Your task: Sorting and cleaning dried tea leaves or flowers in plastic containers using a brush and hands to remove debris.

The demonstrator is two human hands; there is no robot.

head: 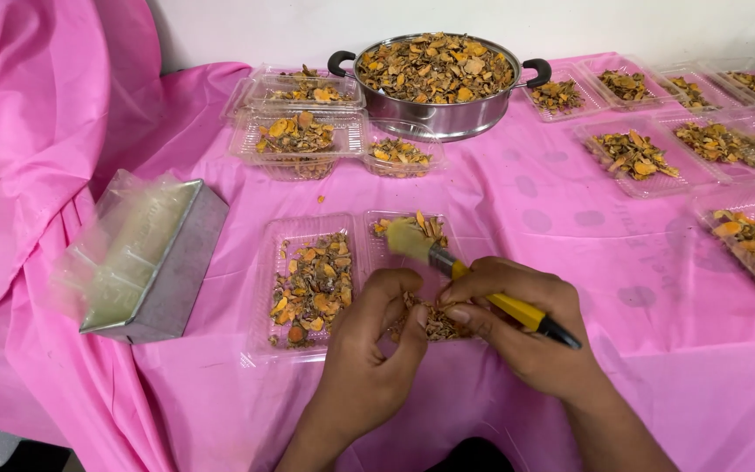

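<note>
the right hand grips a yellow-handled brush with pale bristles; the left hand pinches dried orange-brown slices over an open clear plastic clamshell tray on the pink-covered counter. a steel pot of slices stands beyond.

An open clear plastic clamshell box of dried orange-brown chips lay nearest the hands. Stacked clear boxes sat by the pan; more open ones lined the right. A grey tin held clear bags.
</note>
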